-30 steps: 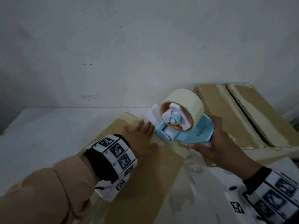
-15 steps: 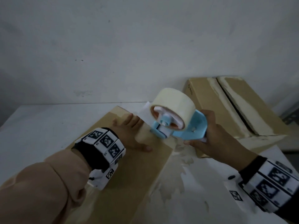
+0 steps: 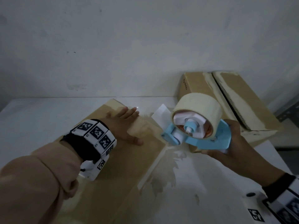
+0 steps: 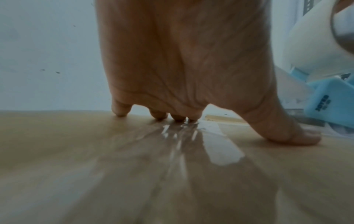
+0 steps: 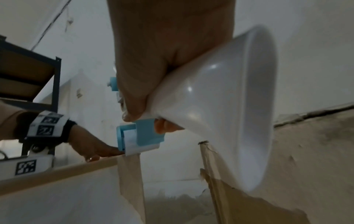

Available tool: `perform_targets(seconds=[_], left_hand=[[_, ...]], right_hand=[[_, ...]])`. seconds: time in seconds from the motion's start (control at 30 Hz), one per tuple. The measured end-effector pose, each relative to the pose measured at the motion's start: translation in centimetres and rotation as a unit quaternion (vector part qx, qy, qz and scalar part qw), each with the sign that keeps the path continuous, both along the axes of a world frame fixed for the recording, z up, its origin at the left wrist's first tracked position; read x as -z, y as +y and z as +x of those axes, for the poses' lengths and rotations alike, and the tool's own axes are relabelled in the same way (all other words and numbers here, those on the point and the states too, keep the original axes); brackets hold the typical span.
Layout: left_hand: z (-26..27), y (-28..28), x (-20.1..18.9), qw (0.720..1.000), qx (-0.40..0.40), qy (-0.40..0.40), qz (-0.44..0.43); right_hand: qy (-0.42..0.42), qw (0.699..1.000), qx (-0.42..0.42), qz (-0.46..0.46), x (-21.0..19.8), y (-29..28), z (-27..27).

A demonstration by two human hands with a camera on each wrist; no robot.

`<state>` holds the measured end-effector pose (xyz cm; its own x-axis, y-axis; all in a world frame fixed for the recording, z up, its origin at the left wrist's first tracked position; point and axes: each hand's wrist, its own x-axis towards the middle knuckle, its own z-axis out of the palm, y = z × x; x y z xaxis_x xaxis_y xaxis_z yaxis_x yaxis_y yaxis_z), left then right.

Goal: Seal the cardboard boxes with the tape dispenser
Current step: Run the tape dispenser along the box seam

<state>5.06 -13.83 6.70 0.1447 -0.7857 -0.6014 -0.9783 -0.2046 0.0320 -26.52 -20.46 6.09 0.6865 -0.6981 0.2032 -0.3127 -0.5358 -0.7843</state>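
On the long brown cardboard box (image 3: 123,167) lying toward 7 o'clock I have my left hand (image 3: 124,126) pressed flat, fingers straight, while at 3 o'clock my right hand (image 3: 233,143) grips the pale-blue plastic tape dispenser (image 3: 194,126), its nose just beside the box's edge.

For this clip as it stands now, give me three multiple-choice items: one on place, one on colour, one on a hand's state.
1. Where does the left hand rest?
A. on the near cardboard box
B. on the far cardboard box
C. on the wall

2. What colour is the tape dispenser frame?
A. red
B. light blue
C. black

3. The right hand is
A. open and empty
B. gripping the dispenser
C. out of view

Key: 1 A, fingers lie flat on its top; 2 B, the frame shows blue; 3 B, fingers wrap its handle.
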Motion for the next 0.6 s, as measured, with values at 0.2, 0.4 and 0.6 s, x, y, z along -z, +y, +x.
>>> perform_targets(seconds=[0.2,0.4,0.6], left_hand=[[0.1,-0.3,0.1,1.0,-0.004,-0.004,0.002],[0.1,-0.2,0.1,1.0,-0.003,-0.003,0.0],[0.1,-0.2,0.2,1.0,-0.004,-0.001,-0.008]], right_hand=[[0.006,1.0,0.017,-0.011,0.1,0.0,-1.9],[0.01,0.999,0.029,-0.011,0.7,0.7,-2.1],[0.146,0.98,0.042,-0.131,1.7,1.4,-2.2]])
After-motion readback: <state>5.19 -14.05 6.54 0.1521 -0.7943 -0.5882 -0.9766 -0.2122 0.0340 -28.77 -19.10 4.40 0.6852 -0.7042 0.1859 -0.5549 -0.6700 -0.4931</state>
